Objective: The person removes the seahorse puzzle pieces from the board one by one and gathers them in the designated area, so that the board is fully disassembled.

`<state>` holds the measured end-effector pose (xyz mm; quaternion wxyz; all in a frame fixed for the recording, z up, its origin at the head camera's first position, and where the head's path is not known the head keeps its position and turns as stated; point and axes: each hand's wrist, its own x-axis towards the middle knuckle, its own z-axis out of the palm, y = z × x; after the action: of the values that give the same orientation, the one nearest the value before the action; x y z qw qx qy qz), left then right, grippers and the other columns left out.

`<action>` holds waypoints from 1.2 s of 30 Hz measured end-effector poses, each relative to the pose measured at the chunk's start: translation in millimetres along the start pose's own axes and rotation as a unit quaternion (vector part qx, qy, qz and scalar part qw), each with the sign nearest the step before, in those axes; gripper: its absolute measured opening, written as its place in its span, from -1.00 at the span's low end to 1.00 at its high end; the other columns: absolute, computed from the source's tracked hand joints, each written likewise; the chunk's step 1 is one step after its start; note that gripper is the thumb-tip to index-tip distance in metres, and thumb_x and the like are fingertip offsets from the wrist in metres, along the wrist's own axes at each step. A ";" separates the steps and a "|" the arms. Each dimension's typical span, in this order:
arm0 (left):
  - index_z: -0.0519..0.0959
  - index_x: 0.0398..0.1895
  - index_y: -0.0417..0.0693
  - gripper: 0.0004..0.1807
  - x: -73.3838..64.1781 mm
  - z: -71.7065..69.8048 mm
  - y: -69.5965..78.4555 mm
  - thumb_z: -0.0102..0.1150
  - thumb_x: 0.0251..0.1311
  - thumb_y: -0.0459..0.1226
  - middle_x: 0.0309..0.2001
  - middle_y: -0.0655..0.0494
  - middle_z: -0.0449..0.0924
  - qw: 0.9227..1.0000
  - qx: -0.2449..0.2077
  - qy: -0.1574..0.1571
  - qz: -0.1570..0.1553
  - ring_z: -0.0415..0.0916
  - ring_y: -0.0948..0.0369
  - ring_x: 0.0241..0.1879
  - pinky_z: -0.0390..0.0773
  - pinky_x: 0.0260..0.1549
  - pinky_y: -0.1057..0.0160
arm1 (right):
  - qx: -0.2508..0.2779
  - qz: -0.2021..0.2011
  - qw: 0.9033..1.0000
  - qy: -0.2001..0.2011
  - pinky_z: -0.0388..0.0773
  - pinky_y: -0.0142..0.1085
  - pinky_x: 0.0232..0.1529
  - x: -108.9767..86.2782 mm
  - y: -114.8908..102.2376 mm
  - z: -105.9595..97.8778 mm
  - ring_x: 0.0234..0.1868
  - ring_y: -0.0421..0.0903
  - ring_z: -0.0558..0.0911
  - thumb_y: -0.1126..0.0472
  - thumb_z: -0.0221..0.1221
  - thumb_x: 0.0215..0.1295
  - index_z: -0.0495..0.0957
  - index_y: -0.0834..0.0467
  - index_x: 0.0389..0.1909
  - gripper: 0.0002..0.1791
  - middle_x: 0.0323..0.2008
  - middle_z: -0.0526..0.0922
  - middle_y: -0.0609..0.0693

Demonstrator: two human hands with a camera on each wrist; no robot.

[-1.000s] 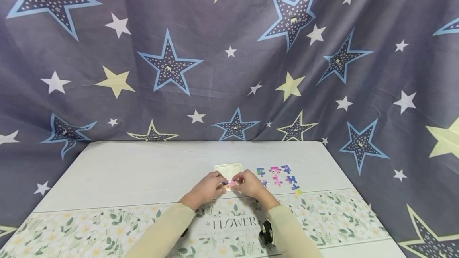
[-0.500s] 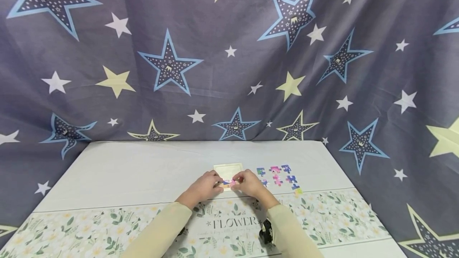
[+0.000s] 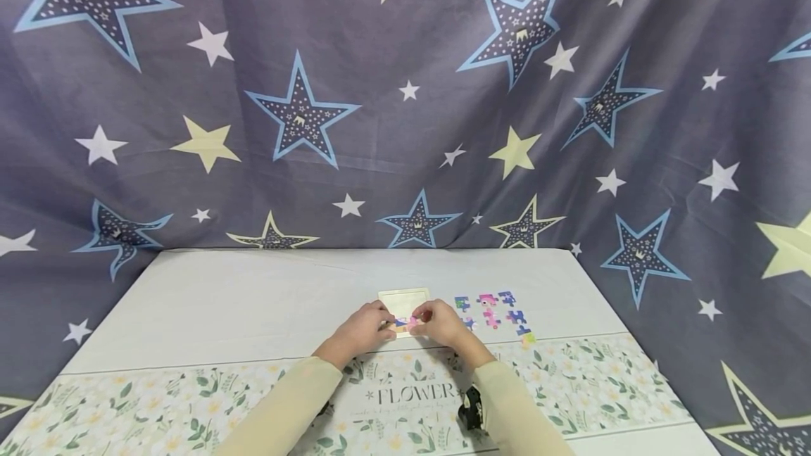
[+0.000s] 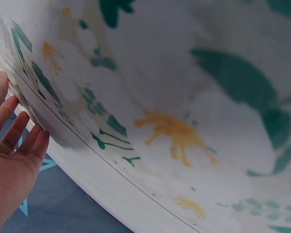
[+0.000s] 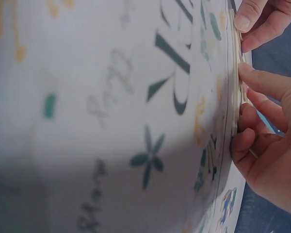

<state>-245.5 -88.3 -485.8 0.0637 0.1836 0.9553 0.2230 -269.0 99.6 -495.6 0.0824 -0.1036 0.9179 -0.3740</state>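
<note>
A small pale puzzle tray [image 3: 403, 298] lies flat on the table, with colourful jigsaw pieces [image 3: 401, 327] along its near side. My left hand [image 3: 360, 327] holds the tray by its near left corner; in the left wrist view its outer fingers [image 4: 36, 145] lie loosely bent along the edge. Thumb and forefinger of my right hand [image 3: 441, 324] pinch a pink jigsaw piece [image 3: 414, 321] at the tray's near right part. The right wrist view has both hands' fingertips right at the tray's rim [image 5: 235, 63], the piece mostly hidden by fingers.
Several loose jigsaw pieces [image 3: 491, 317], blue, pink and yellow, lie to the right of the tray. A floral runner with lettering [image 3: 415, 394] crosses the white table [image 3: 266, 301] in front. Behind hangs a star-patterned curtain [image 3: 367, 181].
My left hand has drawn back slightly to the left from the pieces to the tray's edge, uncovering more of the blue and orange piece. The right hand has stayed in place.
</note>
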 end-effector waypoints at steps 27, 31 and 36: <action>0.61 -0.03 -0.10 -0.65 0.5 0.0 0.3 0.20 0.17 -0.12 -0.04 0.08 0.51 1.000 0.005 0.002 -0.001 0.44 0.11 0.02 0.47 0.10 0.08 | 0.002 -0.005 1.000 -0.001 0.41 -0.37 -0.39 -2.3 -5.0 -2.6 -0.41 -0.16 0.43 0.26 0.37 0.00 0.64 0.19 -0.23 -0.73 -0.43 0.54 -0.03; 0.62 -0.06 -0.10 -0.66 0.5 0.8 -0.3 0.21 0.17 -0.12 -0.03 0.08 0.53 1.000 0.007 0.005 0.005 0.44 0.11 0.03 0.47 0.11 0.08 | -0.009 -0.007 1.000 -0.002 0.41 -0.38 -0.42 -0.9 -4.2 -2.9 -0.42 -0.17 0.44 0.25 0.37 0.00 0.65 0.19 -0.22 -0.73 -0.43 0.55 -0.04; 0.62 -0.06 -0.10 -0.66 0.6 1.4 -1.0 0.21 0.17 -0.11 -0.03 0.08 0.54 1.000 0.016 0.008 0.011 0.45 0.11 0.03 0.47 0.10 0.09 | -0.014 -0.009 1.000 -0.001 0.41 -0.38 -0.44 -0.9 -4.6 -3.6 -0.43 -0.17 0.45 0.24 0.37 0.00 0.65 0.19 -0.21 -0.72 -0.43 0.56 -0.04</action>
<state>-246.1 -88.4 -487.5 0.0508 0.1934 0.9570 0.2100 -268.4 99.0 -489.7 0.0789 -0.1135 0.9222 -0.3612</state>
